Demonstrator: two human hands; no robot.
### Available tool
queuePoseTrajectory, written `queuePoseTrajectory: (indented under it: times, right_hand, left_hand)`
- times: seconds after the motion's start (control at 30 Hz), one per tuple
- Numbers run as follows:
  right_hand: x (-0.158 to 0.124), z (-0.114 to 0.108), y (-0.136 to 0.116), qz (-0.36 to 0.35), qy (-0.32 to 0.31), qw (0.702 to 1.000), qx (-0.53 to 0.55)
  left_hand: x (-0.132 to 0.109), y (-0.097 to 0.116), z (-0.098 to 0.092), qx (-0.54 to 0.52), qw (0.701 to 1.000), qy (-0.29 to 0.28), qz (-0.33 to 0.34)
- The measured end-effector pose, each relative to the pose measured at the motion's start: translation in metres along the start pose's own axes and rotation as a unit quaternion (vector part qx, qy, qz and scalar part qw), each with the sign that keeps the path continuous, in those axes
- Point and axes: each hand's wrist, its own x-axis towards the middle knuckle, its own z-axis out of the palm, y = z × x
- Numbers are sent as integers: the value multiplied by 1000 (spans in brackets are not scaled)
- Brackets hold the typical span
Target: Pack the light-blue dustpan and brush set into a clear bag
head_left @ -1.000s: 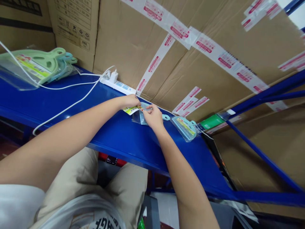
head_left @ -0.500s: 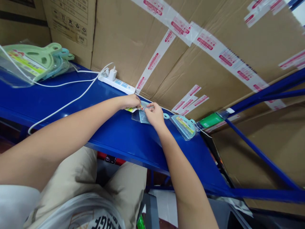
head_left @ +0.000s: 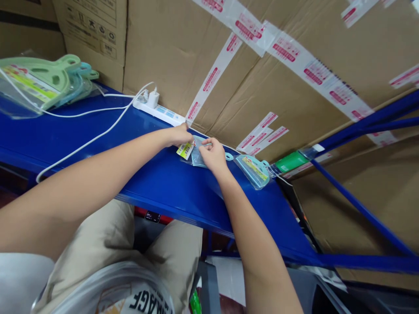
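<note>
Both hands at clear plastic bag, blue steel shelf, frame centre.
Right hand pinches bag; left hand narrow beside yellow label card, grip unclear.

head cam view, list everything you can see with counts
shelf: 1, blue, under the items
cartons: several, brown, behind the shelf
tape strips: many, white and red, on the cartons
power strip: 1, white, on the shelf
charger: 1, white, in the power strip
cables: about 2, white, across the shelf
paddle stack: several, green and teal, bagged, shelf's left end
teal paddle: 1, teal, bagged, right of the hands
green packet: 1, green, past the teal paddle
clear bag: 1, clear, between the hands
yellow label: 1, yellow, at the clear bag's left edge
left hand: 1, bare, above the yellow label
right hand: 1, bare, on the clear bag
shorts: 1 pair, khaki, below the shelf
</note>
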Motion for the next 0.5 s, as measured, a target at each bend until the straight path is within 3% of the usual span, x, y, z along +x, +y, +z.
queuePoseTrajectory:
  times: [0.27,0.5]
  right_hand:
    - [1,-1,0,-5,-2,1000,-9]
    - [0,-2,-2,-3,-6,1000,-6]
  left_hand:
    - [-1,3,2,13,999,37,-5]
    - [9,-6,8,89,992,40,82]
